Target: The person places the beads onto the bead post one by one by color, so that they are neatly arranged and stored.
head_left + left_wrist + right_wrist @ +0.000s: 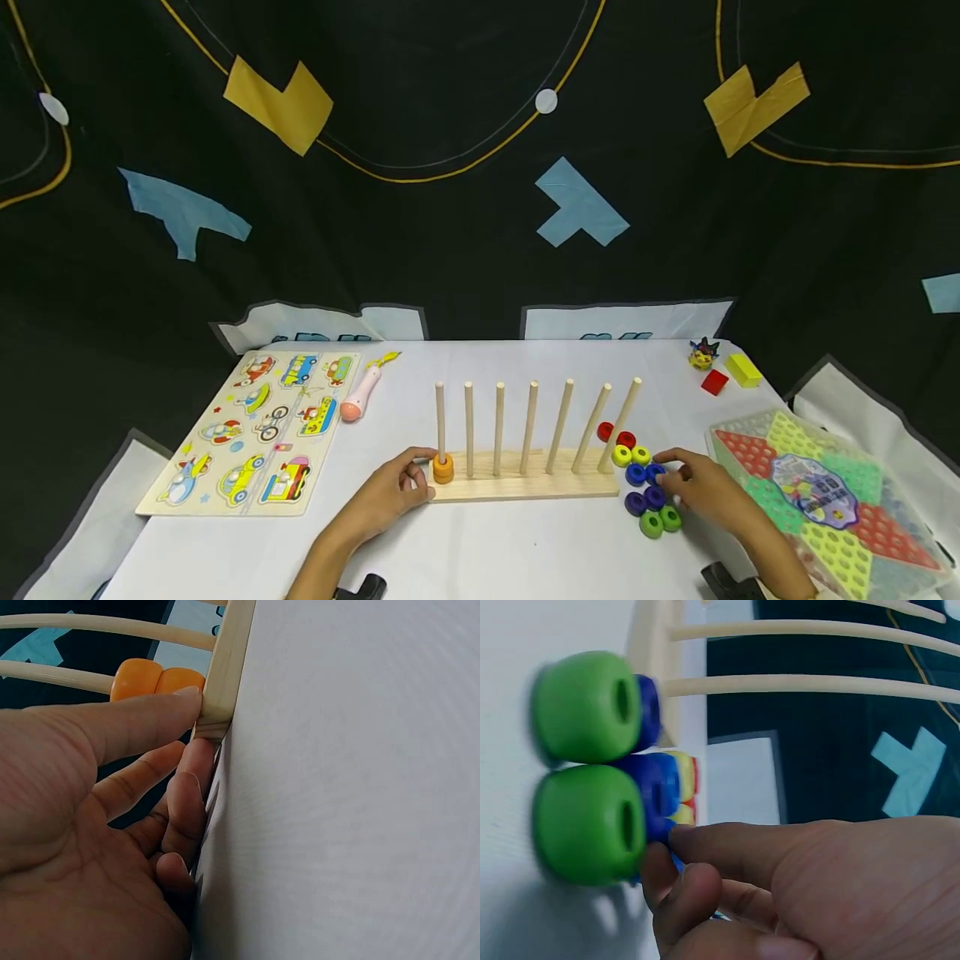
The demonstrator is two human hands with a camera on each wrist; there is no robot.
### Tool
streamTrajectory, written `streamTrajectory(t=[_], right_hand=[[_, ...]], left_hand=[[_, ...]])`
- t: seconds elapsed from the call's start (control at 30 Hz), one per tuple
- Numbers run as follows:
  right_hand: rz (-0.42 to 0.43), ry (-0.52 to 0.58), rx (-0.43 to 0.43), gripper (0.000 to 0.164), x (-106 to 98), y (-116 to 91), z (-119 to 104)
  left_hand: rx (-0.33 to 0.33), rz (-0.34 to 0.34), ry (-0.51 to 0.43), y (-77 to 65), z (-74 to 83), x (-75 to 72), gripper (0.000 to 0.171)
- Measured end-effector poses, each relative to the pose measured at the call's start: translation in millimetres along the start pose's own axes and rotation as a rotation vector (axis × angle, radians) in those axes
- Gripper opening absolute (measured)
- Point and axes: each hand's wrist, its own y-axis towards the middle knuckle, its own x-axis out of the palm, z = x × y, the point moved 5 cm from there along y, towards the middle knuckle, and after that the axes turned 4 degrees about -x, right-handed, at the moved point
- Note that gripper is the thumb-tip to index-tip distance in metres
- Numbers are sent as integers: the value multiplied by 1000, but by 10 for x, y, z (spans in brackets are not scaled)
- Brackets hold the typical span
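ok so the left hand [393, 487] had its fingertips closed around the near end of a wooden peg stand [517, 490], one tip on the board's face and another under the end. Two orange rings [443, 469] sat stacked on the first peg, right beside those fingers, and the other six pegs ran off to their right, all bare.

Right hand [697, 487] was past the far end of the stand, fingers bent and close together, with tips touching one of the blue rings [635, 475]. Honestly couldn't tell if it was properly pinched, the wrist view was kinda blocked there. Just nearer the person than those tips were two purple rings [635, 503], then two green rings [651, 524]; beyond the tips were two yellow rings [622, 455] and two red rings [626, 439].

Left of the left fingers lay a picture puzzle board [157, 504] and a pink wand-like toy [362, 393]. A clear case [836, 558] lay right of the right fingers, and well beyond them were a small figure [702, 354], a red block [715, 382] and a yellow block [743, 370], all on the white table [510, 558]
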Motion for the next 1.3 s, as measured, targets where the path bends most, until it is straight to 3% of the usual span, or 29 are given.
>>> streamTrajectory(t=[0.2,0.5,0.77,1.07,1.3], right_hand=[[-3,-40,-8,36,46,74,-21],[3,-43,16,38,43,77,16],[53,-45,8,42,-189,-9,-82],[183,-134,-114,57,-765,-148,-664],[349,-210,-254,50,-1113,-245,-1296]], left_hand=[[1,31,-18,-36,-39,31,48],[3,21,-20,-62,-53,65,47],[12,18,13,-49,33,27,46],[41,20,-18,-40,58,2,47],[49,24,-2,-32,46,5,45]])
